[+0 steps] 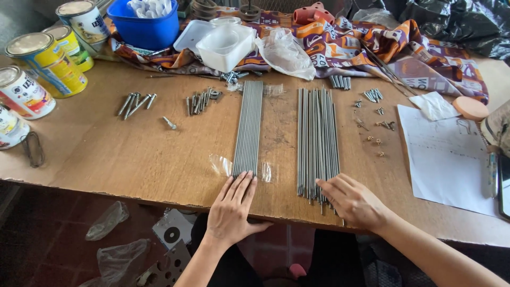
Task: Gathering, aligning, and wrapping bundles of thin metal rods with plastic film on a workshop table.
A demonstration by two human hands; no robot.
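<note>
Wooden table (133,154), wide and worn, near edge at 6 o'clock close to both hands. Patterned cloth (372,45) spread along the far side from 11 to 2 o'clock, carrying a blue tub (146,26) and a white plastic box (226,47). Paint cans (45,64) crowded at 10 o'clock. White paper sheet (446,159) lying at 3 o'clock.

2 bundles of thin grey metal rods in the middle, pointing toward 12 o'clock. Left bundle of rods (249,125) packed tight, with a clear wrapper (223,165) under its near end. Right bundle of rods (317,138) looser, near ends uneven, a few already reaching to the table edge.

Left hand (232,210) flat and open, fingers straight together, pressing on the near end of the left bundle; nothing grasped. Right hand (353,202) relaxed and half curled, fingertips touching the near ends of the right bundle; no closed grip visible.

Risks, as a judgement: round rods rolling apart under a sideways push; loose ends on the right sliding past the edge at 6 o'clock and dropping to the floor; slippery wrapper letting the left bundle shift; the 2 sets mixing if spread.

Bolts (135,102) and screws (201,101) at 11 o'clock, small screws (373,95) at 1 o'clock, easy to scatter if rods get pushed forward.
</note>
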